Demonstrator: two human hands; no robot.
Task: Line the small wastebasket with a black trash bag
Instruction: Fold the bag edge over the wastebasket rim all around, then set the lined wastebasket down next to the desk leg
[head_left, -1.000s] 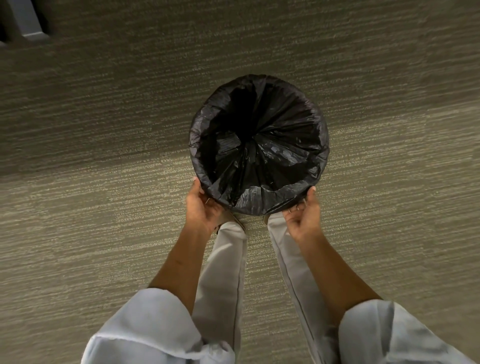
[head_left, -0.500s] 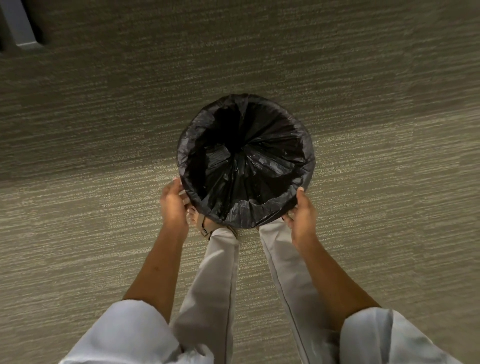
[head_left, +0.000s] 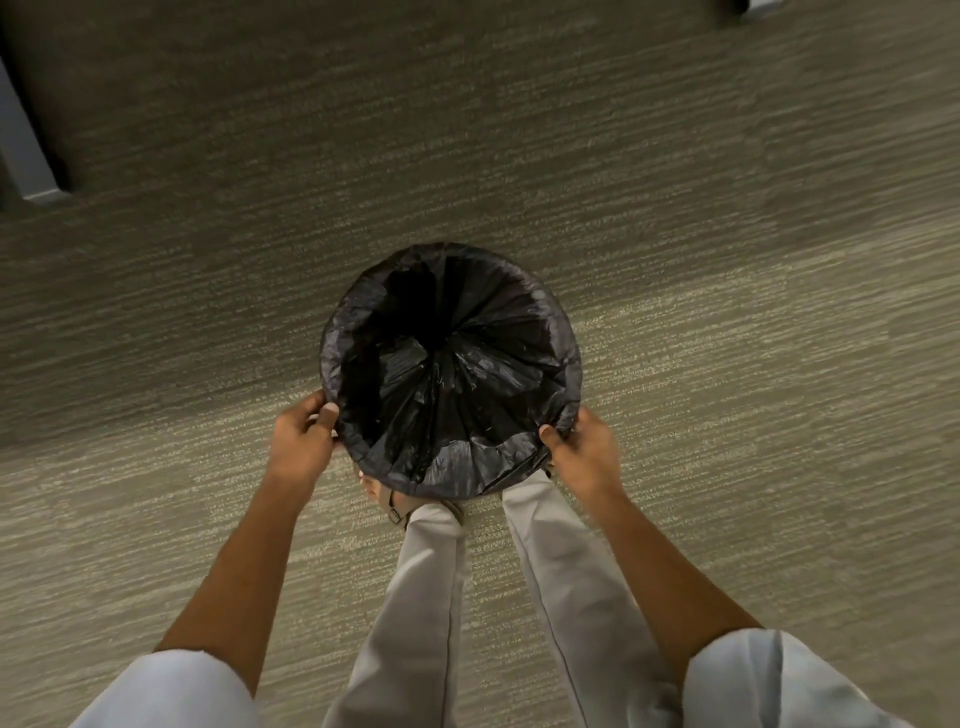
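Observation:
A small round wastebasket (head_left: 569, 358) is seen from straight above over the carpet, in front of my legs. A black trash bag (head_left: 441, 379) fills its inside and folds over the whole rim, hiding the basket's own wall. My left hand (head_left: 304, 441) grips the rim at its near left, thumb on top of the bag. At the near right of the rim, my right hand (head_left: 582, 452) holds it the same way, fingers under the edge.
Striped grey-green carpet (head_left: 727, 260) lies all around. A grey furniture leg (head_left: 26, 145) stands at the far left, and another pale foot (head_left: 758, 6) shows at the top right edge. My legs in pale trousers (head_left: 421, 597) and a sandalled foot are just below the basket.
My hands have slid apart along the rim, from its near edge out to the left and right sides. The basket now sits lower in view.

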